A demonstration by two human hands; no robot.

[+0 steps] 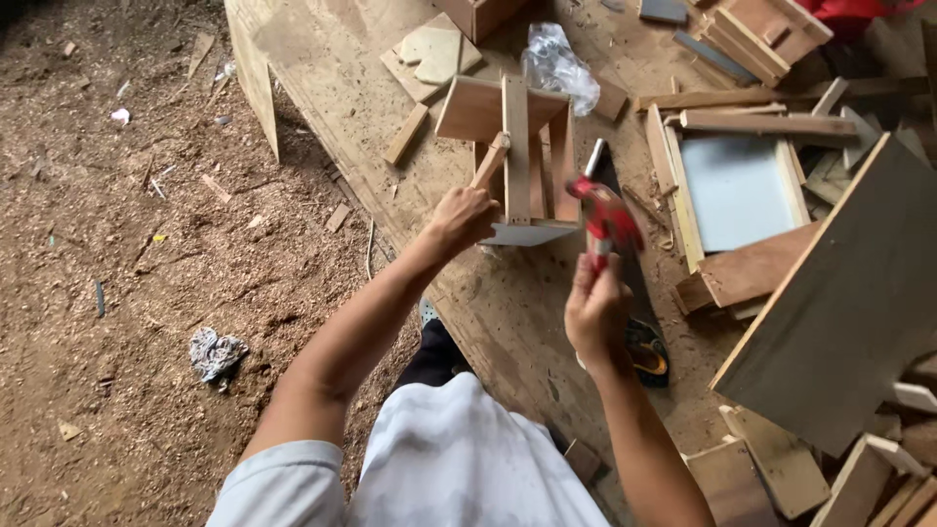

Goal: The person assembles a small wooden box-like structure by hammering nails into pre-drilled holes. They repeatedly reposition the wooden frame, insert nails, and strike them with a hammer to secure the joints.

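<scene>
Fingers of the left hand (462, 217) grip a wooden frame (517, 156); right hand (595, 310) fingers clasp a red hammer (605, 217).

I have only one view to work from, the head-worn camera, which looks steeply down from above my shoulders so that my white shirt fills the bottom edge and both forearms reach up into the middle of the frame. It faces forward over the sawdust-strewn plywood work board (488, 322), close enough to show my hands at arm's length. The dirt floor covered in wood shavings (127, 244) takes the left half.
</scene>
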